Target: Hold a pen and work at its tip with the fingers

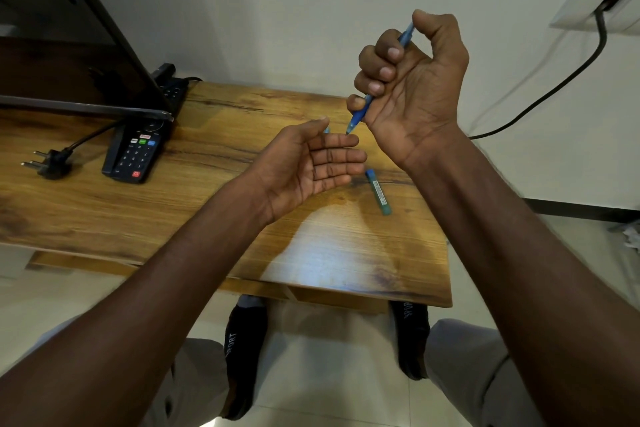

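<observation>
While right hand grips blue pen, left hand open-palmed beneath, wooden table.

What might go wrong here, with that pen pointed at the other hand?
The right hand grips a blue pen in a fist, tip down, close above the fingertips of the open left hand; a slip might mark or prick them. The small blue tube lying loose on the wooden table might get knocked and roll away.
</observation>
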Action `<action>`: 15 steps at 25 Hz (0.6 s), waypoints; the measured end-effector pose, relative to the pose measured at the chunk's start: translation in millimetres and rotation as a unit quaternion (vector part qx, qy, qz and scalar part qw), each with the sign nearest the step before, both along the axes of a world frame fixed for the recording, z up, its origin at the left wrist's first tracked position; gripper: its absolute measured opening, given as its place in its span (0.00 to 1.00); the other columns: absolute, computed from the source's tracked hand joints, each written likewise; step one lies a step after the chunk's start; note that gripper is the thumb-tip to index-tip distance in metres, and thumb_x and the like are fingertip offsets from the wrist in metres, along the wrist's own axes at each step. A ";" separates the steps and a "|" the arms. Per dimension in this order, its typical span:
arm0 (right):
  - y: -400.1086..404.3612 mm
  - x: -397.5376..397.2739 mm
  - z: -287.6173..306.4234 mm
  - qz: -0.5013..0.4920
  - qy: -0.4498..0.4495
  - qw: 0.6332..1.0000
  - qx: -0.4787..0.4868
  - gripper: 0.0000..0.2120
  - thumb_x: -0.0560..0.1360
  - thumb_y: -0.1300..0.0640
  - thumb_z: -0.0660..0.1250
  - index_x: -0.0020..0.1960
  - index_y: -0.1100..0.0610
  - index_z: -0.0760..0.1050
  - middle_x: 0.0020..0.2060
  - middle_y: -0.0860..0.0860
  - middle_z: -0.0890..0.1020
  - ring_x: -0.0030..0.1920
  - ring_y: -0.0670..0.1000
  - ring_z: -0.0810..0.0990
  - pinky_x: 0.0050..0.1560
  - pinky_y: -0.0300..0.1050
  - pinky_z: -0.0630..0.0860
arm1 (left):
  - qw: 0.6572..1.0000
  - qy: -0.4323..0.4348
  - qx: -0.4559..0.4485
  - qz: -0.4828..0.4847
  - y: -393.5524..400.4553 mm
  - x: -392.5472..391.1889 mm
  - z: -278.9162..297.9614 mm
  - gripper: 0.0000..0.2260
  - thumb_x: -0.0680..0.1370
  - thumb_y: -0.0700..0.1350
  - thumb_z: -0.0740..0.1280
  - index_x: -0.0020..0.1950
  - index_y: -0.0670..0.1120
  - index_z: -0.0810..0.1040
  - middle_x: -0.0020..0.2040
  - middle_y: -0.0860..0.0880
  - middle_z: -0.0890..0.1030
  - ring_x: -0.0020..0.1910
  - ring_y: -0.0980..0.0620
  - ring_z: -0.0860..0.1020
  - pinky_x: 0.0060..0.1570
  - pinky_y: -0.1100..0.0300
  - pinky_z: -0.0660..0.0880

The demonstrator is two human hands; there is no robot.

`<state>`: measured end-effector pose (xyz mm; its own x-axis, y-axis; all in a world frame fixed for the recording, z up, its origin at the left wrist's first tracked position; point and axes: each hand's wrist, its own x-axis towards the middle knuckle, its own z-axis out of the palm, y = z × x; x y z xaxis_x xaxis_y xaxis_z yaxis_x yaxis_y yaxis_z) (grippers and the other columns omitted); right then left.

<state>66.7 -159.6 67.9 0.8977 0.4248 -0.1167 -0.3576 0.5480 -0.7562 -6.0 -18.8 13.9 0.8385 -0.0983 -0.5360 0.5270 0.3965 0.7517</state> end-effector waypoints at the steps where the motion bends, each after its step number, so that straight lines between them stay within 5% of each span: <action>1: 0.1 -0.1 -0.2 -0.002 -0.001 1.000 0.001 0.21 0.82 0.45 0.52 0.34 0.54 0.62 0.30 0.49 0.60 0.32 0.50 0.57 0.36 0.47 0.57 | 1.000 0.000 0.000 0.000 0.2 0.0 0.0 0.22 0.86 0.55 0.58 0.60 0.40 0.83 0.55 0.39 0.87 0.51 0.45 0.88 0.54 0.55 0.82; 15: 7.0 -6.9 7.0 0.005 -0.085 0.995 -0.056 0.21 0.82 0.49 0.51 0.32 0.54 0.61 0.30 0.51 0.56 0.33 0.53 0.50 0.38 0.53 0.51 | 1.000 0.001 -0.001 0.000 0.8 1.7 -0.6 0.22 0.86 0.55 0.58 0.61 0.40 0.83 0.55 0.39 0.87 0.52 0.45 0.88 0.56 0.54 0.82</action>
